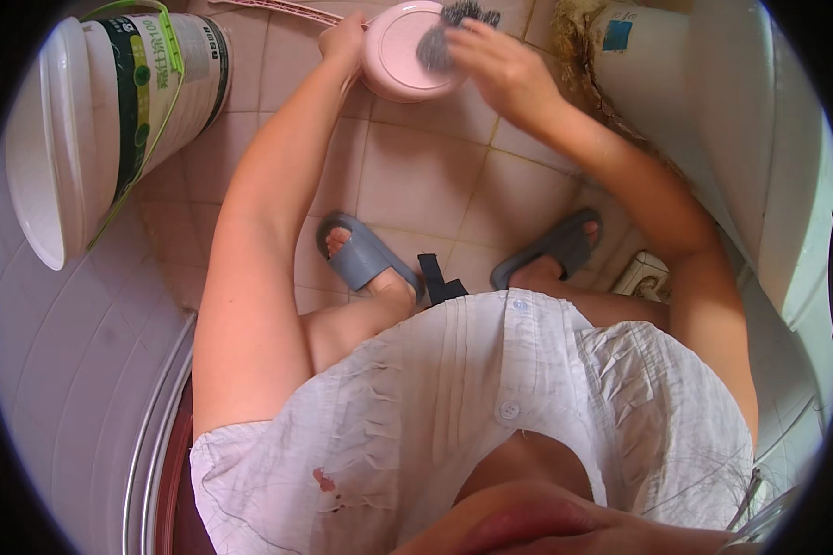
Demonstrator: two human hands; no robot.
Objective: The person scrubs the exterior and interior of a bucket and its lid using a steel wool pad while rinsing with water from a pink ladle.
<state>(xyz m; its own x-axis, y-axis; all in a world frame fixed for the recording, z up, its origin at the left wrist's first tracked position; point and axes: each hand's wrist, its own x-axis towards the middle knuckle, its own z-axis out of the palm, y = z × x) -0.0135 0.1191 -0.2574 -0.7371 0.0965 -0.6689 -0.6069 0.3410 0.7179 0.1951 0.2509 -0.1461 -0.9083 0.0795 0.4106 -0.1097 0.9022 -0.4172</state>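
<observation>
At the top of the head view, a round pink plastic vessel (pixel 391 51) is tilted over the tiles, one smooth ringed face showing. My left hand (pixel 343 42) is closed at its left side, beside a long, thin pink handle-like strip (pixel 282 9); whether the two are joined is hidden. Over the vessel's right side my right hand (pixel 502 67) bends its fingers around a grey scrubber (pixel 434 49), pressed against the pink surface. Dark bristly strands (pixel 472 13) stick up behind those fingers. The fingertips of both hands are partly hidden.
On the left lies a large white bucket (pixel 171 69) with a green handle. A white toilet-like fixture (pixel 657 83) stands at the right, its base stained brown. My feet, in grey slippers (pixel 366 259), rest on pink tiles (pixel 421 176). Black strap (pixel 432 277) hangs between them.
</observation>
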